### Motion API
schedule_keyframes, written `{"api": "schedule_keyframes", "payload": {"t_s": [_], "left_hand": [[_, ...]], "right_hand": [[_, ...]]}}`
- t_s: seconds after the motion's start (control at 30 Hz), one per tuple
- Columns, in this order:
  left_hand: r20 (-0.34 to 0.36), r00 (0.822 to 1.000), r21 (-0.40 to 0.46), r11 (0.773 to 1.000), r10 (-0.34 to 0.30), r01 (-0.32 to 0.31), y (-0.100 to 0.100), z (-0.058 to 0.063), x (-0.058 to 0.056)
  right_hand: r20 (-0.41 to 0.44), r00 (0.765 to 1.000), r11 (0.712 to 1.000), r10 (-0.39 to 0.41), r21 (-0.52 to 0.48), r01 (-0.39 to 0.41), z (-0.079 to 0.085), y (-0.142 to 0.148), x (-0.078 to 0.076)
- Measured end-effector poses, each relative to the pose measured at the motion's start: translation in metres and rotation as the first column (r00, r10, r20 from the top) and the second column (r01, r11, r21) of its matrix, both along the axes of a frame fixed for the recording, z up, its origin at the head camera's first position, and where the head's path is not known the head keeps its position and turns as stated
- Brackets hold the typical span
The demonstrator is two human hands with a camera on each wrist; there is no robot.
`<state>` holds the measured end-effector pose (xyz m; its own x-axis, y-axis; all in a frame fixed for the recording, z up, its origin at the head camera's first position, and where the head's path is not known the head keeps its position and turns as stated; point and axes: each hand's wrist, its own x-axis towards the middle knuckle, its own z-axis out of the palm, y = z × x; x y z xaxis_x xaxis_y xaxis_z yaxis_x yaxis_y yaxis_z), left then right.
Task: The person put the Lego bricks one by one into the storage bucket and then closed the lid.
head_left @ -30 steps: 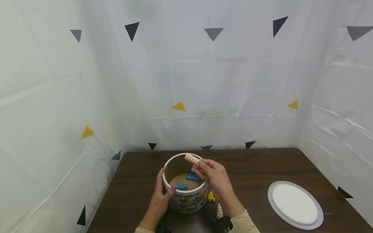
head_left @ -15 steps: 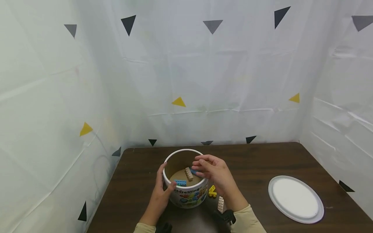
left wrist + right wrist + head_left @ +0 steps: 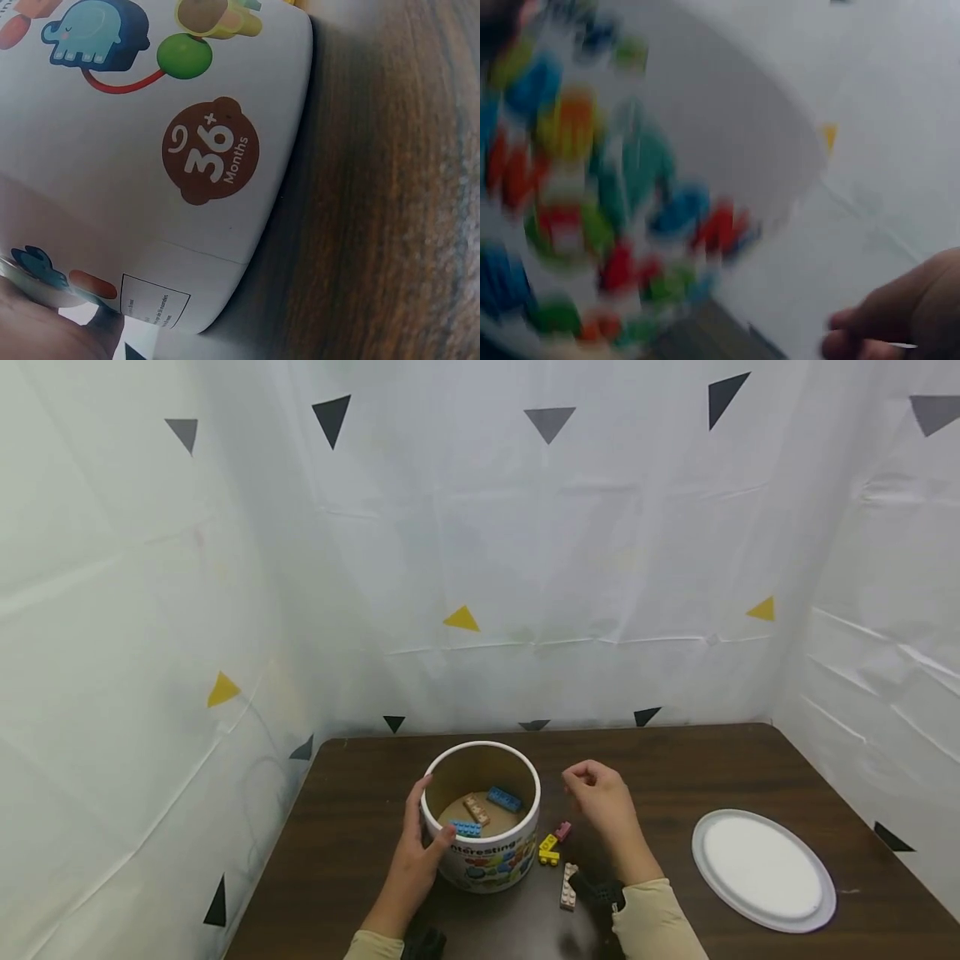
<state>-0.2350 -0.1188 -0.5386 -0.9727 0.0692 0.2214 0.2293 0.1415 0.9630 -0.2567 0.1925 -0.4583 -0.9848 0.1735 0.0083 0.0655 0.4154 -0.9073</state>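
A white printed bucket point(image 3: 487, 860) stands on the table. My left hand point(image 3: 411, 852) grips its left side, thumb at the front of the rim and fingers round the outside. Inside lie two blue toy bricks, one at the back point(image 3: 504, 798) and one near the front point(image 3: 467, 828), with a beige brick point(image 3: 476, 810) between them. My right hand point(image 3: 606, 797) is in the air right of the bucket, fingers loosely curled, holding nothing visible. In the right wrist view, the bucket's side point(image 3: 727, 112) is blurred and the right-hand fingers point(image 3: 885, 315) show at the lower right.
Beside the bucket's right side lie small yellow bricks point(image 3: 548, 850), a pinkish brick point(image 3: 562, 832) and a long beige brick point(image 3: 568, 887). A round white lid point(image 3: 763, 870) rests farther right on the dark wooden table point(image 3: 360, 793). White sheeting stands behind and at both sides.
My right hand has let go of the beige brick, which dropped into the bucket, and has moved right, away from the rim. The left hand stays on the bucket.
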Motion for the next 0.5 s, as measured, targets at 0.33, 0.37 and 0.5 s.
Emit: {"api": "schedule_keyframes", "payload": {"t_s": [0.33, 0.37, 0.5], "left_hand": [[-0.005, 1.000, 0.005, 1.000, 0.004, -0.004, 0.002, -0.001, -0.002], [-0.003, 1.000, 0.006, 1.000, 0.006, -0.006, 0.001, -0.002, -0.002], [0.017, 1.000, 0.013, 1.000, 0.008, -0.008, -0.001, -0.001, -0.001]], "right_hand": [[0.126, 0.984, 0.973, 0.123, 0.181, -0.144, -0.045, 0.030, -0.012], [0.133, 0.981, 0.972, 0.140, 0.172, -0.162, -0.047, 0.030, -0.012], [0.157, 0.970, 0.965, 0.184, 0.160, -0.209, -0.055, 0.027, -0.012]]}}
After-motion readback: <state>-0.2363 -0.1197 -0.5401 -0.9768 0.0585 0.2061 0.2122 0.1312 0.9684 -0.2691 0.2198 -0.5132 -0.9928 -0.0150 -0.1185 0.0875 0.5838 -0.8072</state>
